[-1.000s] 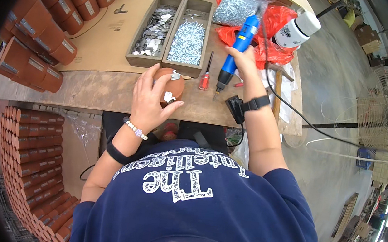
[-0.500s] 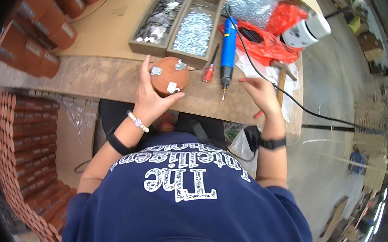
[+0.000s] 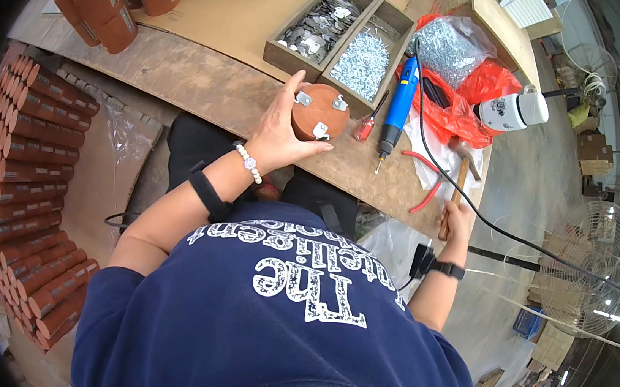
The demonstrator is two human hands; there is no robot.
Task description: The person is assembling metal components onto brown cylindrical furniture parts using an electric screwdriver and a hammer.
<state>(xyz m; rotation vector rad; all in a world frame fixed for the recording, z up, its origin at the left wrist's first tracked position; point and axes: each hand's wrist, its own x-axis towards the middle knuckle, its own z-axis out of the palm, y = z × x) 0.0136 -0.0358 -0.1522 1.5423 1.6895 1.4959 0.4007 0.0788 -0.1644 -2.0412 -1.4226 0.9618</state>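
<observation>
My left hand grips a round reddish-brown block at the table's front edge, thumb and fingers around its side. Three small metal plates sit near the rim of its upturned face. At the table's right end, my right hand is closed around the wooden handle of a hammer. Beside that hand lie red-handled pliers. A blue electric screwdriver and a red-handled screwdriver lie between the block and the pliers.
Behind the block, one wooden box holds metal plates and another screws. A red plastic bag and white bottle stand farther right. A black cable crosses the right side. Reddish-brown cylinders are stacked at left.
My right hand has left the red pliers handle and moved down and right, closing on the hammer's handle. My left hand still grips the block. The whole view has turned and shifted.
</observation>
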